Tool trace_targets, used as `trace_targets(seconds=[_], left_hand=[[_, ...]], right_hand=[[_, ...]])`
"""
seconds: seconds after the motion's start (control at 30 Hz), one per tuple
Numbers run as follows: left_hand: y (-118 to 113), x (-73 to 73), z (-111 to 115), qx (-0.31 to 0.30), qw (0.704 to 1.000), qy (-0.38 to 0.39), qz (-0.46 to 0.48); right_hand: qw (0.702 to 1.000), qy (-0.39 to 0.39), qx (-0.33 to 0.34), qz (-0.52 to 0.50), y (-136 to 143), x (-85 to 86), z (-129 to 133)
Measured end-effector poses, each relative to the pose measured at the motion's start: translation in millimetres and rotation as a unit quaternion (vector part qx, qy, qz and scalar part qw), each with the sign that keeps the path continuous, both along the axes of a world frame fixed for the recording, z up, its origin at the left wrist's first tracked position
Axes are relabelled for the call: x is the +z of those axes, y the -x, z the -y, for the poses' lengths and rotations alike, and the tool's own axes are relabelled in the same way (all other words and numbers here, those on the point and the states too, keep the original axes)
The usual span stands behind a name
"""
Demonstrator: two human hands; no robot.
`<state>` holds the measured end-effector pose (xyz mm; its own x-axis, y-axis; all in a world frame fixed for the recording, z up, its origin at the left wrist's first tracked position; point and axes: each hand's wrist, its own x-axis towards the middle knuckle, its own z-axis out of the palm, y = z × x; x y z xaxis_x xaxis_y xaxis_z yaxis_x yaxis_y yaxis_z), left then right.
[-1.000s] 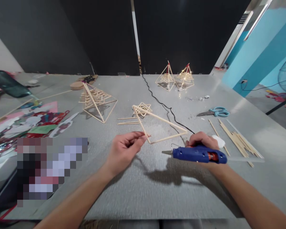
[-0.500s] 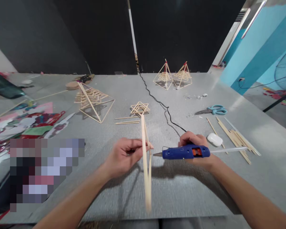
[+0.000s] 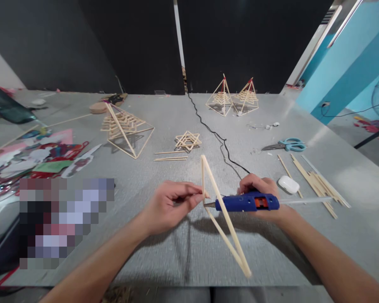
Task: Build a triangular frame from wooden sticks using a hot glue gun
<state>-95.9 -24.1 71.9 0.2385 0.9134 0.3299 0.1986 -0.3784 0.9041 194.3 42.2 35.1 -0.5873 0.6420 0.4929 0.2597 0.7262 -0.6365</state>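
Observation:
Between thumb and fingers, my left hand [image 3: 173,206] pinches a triangular frame of thin wooden sticks [image 3: 225,210], held up off the table in front of me. A blue hot glue gun [image 3: 240,203] is gripped in my right hand [image 3: 263,189], its nozzle pointing left. The nozzle tip is at the stick by my left fingertips; whether it touches cannot be made out. A clear glue stick [image 3: 306,200] juts from the back of the gun. Beyond the frame lies a small star-shaped stick lattice [image 3: 188,141], with several loose sticks [image 3: 170,159] beside it.
A stick pyramid [image 3: 126,130] stands at left, two more [image 3: 222,99] at the back. Blue-handled scissors [image 3: 287,145], a white oval case [image 3: 288,184] and wooden sticks [image 3: 316,183] lie at right. A black cord [image 3: 205,122] crosses the table [image 3: 164,269]. Scraps [image 3: 50,155] cover the left side.
The stick frame has turned in my left hand, its near end swinging to the right. The glue gun's tip now meets the frame's left stick in view. The whole view has shifted slightly.

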Motion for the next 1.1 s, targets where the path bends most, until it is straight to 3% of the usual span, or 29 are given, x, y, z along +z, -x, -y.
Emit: trace_targets(seconds=[0.3,0.6,1.1], left_hand=[[-1,-0.2,0,0.001,1.000,-0.015,-0.011],[2,-4.3,0,0.004,0.999,-0.044,0.015],[8,-5.0,3,0.035,0.992,0.111,0.048]], right_hand=[[0.999,-0.033,0.004,-0.009,3,7.0,1],[1.000,-0.014,-0.010,-0.004,1,6.0,0],[0.996,0.044,0.015,-0.075,2,10.4,6]])
